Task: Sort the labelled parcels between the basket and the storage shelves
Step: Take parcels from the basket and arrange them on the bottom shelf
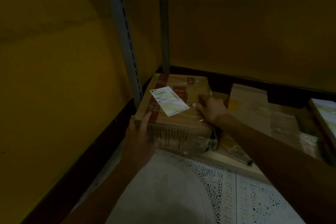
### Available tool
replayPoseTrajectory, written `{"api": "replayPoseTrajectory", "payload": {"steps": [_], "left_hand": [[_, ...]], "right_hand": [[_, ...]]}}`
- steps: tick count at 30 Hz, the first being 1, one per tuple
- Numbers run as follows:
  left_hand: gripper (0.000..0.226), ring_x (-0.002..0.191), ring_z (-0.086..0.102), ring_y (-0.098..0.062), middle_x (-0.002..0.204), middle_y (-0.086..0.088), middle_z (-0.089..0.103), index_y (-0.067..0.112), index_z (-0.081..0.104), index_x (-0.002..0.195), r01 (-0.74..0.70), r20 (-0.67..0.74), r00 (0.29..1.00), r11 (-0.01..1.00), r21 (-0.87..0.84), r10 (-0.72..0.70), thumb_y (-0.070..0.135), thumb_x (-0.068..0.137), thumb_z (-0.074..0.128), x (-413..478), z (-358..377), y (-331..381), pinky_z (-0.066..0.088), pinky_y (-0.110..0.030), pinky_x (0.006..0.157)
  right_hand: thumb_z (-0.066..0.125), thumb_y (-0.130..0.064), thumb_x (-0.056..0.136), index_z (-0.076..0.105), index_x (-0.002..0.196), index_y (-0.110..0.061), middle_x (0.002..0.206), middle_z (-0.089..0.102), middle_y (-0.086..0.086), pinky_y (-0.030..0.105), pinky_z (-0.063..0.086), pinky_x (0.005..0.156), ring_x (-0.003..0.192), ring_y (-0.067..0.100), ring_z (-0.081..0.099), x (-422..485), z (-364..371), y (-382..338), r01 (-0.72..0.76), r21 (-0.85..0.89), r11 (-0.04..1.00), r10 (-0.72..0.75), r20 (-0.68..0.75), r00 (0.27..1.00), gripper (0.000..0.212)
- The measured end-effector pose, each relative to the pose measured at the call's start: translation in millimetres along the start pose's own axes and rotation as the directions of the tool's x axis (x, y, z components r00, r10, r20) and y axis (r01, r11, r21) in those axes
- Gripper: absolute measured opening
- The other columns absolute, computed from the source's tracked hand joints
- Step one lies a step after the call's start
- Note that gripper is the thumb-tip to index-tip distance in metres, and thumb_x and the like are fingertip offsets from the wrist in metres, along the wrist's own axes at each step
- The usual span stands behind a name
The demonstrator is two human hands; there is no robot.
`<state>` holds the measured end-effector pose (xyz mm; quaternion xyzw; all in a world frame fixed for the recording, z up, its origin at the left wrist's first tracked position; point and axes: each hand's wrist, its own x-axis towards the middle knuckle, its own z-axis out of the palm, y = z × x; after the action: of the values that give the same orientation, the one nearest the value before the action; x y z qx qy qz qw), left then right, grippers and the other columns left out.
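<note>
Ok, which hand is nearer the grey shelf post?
Left. The left hand grips the box at its near-left corner, right by the post; the right hand holds its right edge, farther off.

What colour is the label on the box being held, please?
White label on the held box, clearest in head view.

The box (174, 120) is brown cardboard, matt on its printed front, while its top shines under clear plastic film that wrinkles toward 3 o'clock. Red printed tape (154, 112) runs glossy across it. The label (169, 101) is white paper, smooth with a slight sheen. At 11 o'clock the slotted post (125, 42) is grey metal — dull, painted. The wall (54, 60) looks like matt yellow paint, faintly blotched. At 3 o'clock lie flat parcels (249, 100) of brown paper and crinkled clear plastic. The floor (254, 196) at 6 o'clock is pale, smooth and speckled — stone or tile, I cannot tell.
</note>
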<state>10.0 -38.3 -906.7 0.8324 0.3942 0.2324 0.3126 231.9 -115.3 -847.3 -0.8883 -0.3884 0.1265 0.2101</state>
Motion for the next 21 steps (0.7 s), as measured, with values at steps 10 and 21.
{"api": "replayPoseTrajectory", "payload": {"steps": [10,21], "left_hand": [[0.06,0.133,0.034,-0.037,0.141,-0.019,0.042,0.014,0.051,0.13,-0.476,0.007,0.862,0.803,0.359,0.507,0.025,0.073,0.069,-1.0,27.4,76.8,0.027,-0.052,0.106],[0.066,0.135,0.031,-0.012,0.151,0.004,0.023,0.023,0.022,0.142,-0.648,0.266,0.76,0.669,0.363,0.593,0.034,0.084,0.05,-14.8,106.3,122.8,-0.011,-0.031,0.116]], "right_hand": [[0.052,-0.053,0.087,0.031,0.144,-0.024,0.154,0.023,0.008,0.039,0.027,0.109,0.139,0.029,0.024,-53.2,-42.3,78.8,0.188,-0.083,0.979,-0.199,-0.15,0.968,0.067],[0.061,-0.053,0.08,0.0,0.149,-0.032,0.157,-0.01,0.014,0.051,0.013,0.115,0.143,0.035,-0.015,-81.9,-40.8,139.0,0.179,-0.314,0.932,-0.148,0.121,0.982,0.095]]}}
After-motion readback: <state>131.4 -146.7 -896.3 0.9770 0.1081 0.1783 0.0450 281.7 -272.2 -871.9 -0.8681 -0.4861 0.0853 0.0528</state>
